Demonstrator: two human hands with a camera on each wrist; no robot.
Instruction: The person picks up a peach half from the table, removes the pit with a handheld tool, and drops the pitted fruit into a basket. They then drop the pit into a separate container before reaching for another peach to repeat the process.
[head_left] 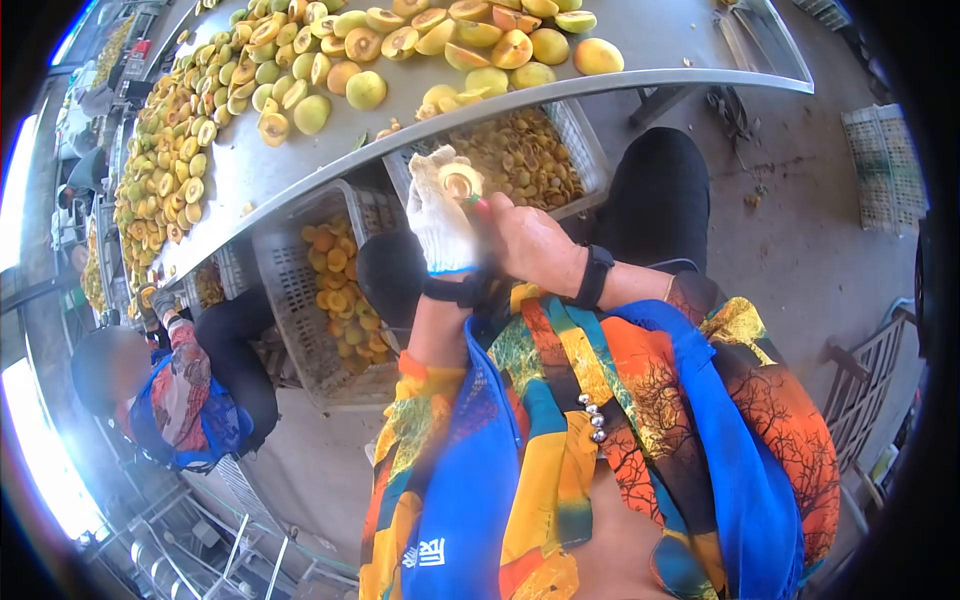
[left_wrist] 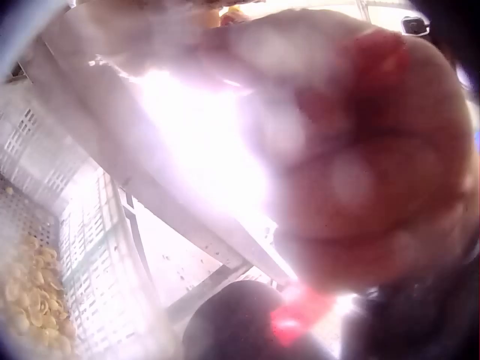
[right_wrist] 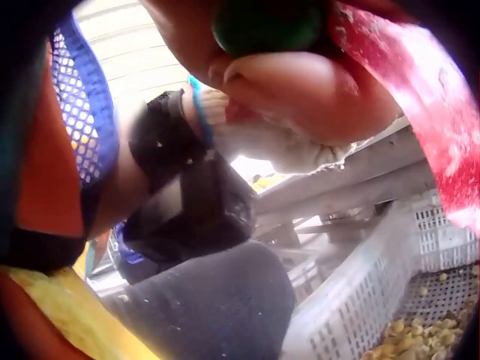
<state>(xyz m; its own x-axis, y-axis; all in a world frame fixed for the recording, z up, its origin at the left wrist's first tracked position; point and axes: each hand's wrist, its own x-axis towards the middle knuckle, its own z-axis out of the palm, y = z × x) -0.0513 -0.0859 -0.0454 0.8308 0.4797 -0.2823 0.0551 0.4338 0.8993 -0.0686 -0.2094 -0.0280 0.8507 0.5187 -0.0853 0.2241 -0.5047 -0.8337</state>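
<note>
The gloved left hand [head_left: 443, 220] holds a halved fruit [head_left: 459, 181] just beyond the table edge, cut face up. Against it, the bare right hand [head_left: 535, 243] grips a small tool with a green and red handle [head_left: 474, 200]; its tip is hard to make out. The right wrist view shows the right hand's curled fingers [right_wrist: 315, 90] around a green part [right_wrist: 266, 28], beside a red strip [right_wrist: 420, 97], with the white glove [right_wrist: 274, 142] behind. Blurred curled bare fingers [left_wrist: 367, 180] fill much of the left wrist view.
Cut and whole fruits [head_left: 365, 90] cover parts of the metal table [head_left: 680, 45]. Beneath its edge stand a crate of small pieces [head_left: 590, 145] and a crate of orange fruit halves [head_left: 290, 285]. Another person [head_left: 195, 395] sits at left. A crate [head_left: 885, 165] stands at right.
</note>
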